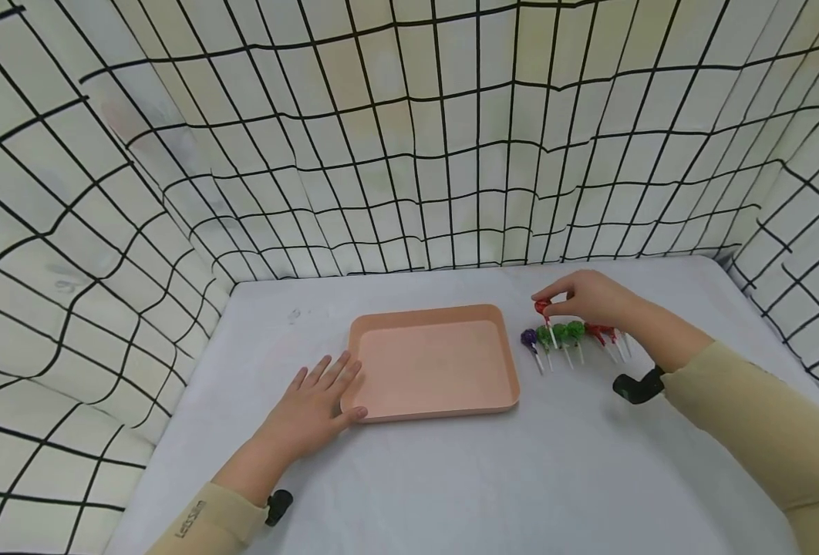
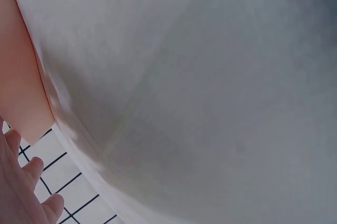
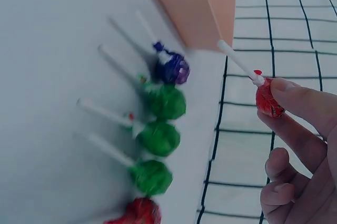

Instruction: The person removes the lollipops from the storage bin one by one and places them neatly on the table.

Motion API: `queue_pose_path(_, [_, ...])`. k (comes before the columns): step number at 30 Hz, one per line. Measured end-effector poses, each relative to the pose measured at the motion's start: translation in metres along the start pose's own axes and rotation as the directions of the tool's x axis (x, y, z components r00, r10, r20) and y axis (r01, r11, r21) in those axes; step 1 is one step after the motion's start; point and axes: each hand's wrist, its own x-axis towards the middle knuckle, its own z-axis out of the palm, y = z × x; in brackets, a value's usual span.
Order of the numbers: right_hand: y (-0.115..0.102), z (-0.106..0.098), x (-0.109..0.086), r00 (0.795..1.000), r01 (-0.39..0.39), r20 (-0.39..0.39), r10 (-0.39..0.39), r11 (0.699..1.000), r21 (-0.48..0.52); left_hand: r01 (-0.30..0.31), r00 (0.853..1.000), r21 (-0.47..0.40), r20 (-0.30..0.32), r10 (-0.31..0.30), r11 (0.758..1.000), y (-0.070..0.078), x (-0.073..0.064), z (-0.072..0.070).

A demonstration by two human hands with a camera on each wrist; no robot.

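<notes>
Thumb and forefinger of my right hand (image 1: 593, 299) pinch a red-wrapped lollipop (image 3: 270, 97) by its candy head, white stick pointing away. It hangs over a row of lollipops on the table. In the right wrist view that row shows a purple lollipop (image 3: 172, 68), then green lollipops (image 3: 167, 101), then a red one (image 3: 142, 213) at the lower edge. Left of the row lies a shallow pink tray (image 1: 433, 362) with nothing in it. My left hand (image 1: 308, 412) has its fingers spread, fingertips at the tray's left rim.
A white cloth covers the table (image 1: 451, 478). White walls with a black grid (image 1: 416, 154) rise behind and on both sides. A dark wrist-camera mount (image 1: 638, 388) sits under the right forearm, and another (image 1: 280, 506) by the left wrist.
</notes>
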Motion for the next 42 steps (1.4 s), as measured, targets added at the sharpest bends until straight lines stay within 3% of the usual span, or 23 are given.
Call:
queue_pose_path(12, [0.060,-0.015,-0.029,0.993,-0.113,-0.027,0.112,0.993,-0.033,0.000,1.000,0.000,-0.005,0.000,1.000,-0.003,0.001,0.004])
queue_pose_path(22, [0.103,-0.035,-0.050,0.990,-0.137,-0.051,0.132,0.987,-0.088,0.003,1.000,-0.010,-0.008,-0.003,1.000,-0.002,0.000,0.004])
queue_pose_path(28, [0.116,-0.039,-0.053,0.989,-0.148,-0.022,0.147,0.986,-0.080,0.005,1.000,-0.017,-0.010,-0.006,1.000,0.000,-0.001,0.002])
queue_pose_path(42, [0.145,-0.024,-0.040,0.979,-0.203,0.034,0.203,0.979,-0.004,-0.007,1.000,-0.007,-0.004,0.006,1.000,0.001,-0.001,-0.002])
